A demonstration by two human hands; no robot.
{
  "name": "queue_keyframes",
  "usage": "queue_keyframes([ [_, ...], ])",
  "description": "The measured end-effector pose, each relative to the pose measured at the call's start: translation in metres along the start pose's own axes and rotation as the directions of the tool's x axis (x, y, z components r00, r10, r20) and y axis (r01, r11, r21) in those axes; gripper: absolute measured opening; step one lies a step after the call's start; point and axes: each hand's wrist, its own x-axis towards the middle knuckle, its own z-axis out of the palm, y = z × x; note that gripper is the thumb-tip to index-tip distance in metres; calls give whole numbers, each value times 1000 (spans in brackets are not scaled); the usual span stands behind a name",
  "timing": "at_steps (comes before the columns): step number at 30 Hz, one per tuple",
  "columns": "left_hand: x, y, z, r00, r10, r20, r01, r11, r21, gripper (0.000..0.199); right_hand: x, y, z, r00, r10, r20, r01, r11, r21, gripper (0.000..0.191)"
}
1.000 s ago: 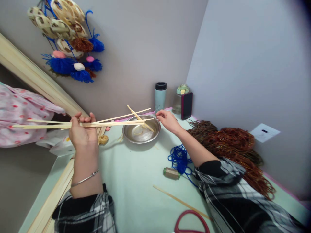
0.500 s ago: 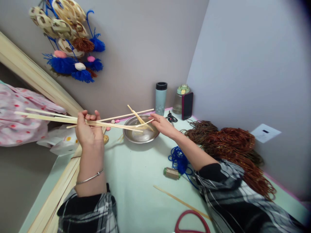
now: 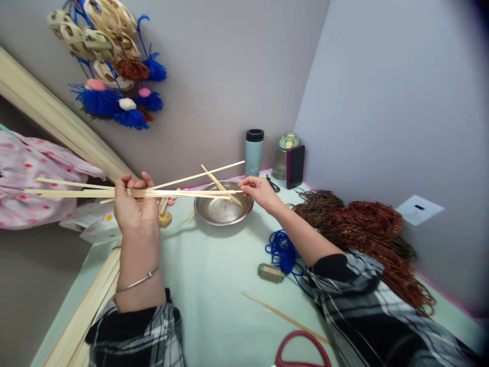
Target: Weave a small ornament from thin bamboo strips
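Gripping strips point(image 3: 183, 193) in the left hand point(image 3: 136, 204), turned upward and folded round their middle, and pinching what looks like the far tip of one in the right hand point(image 3: 260, 192). Held nearly level, crossing above the bowl point(image 3: 224, 221), with one slanting up toward the tumbler point(image 3: 254, 155), apart from the others. Poised over the surface point(image 3: 206, 295), with a stick point(image 3: 216, 181) leaning across the bowl, a bottle point(image 3: 280, 163) and phone point(image 3: 295, 166) behind the right hand, cord point(image 3: 281, 250) and a spool point(image 3: 270, 272) near the right forearm point(image 3: 305, 232), yarn point(image 3: 367, 224) beyond it, and a loose strip point(image 3: 282, 315) near the scissors point(image 3: 303, 334).
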Motion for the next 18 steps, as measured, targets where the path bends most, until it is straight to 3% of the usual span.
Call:
queue_keyframes([
  [5,-4,-6,5,1000,-5,-31,5,1000,-14,40,-7,-8,8,999,51,14,-52,980,191,10],
  [8,-8,-9,8,999,-27,-39,27,1000,-2,41,-8,-5,12,997,71,32,-76,976,206,9],
  [11,-10,-8,9,999,-16,-29,15,1000,-5,40,-2,0,8,989,76,-128,-55,985,162,10],
  [14,-10,-7,10,999,-20,-32,19,1000,-24,39,6,4,-4,952,23,-306,11,994,108,22],
  [18,-7,-10,6,1000,-24,9,24,1000,20,36,11,4,-15,941,-46,-336,66,997,48,44],
])
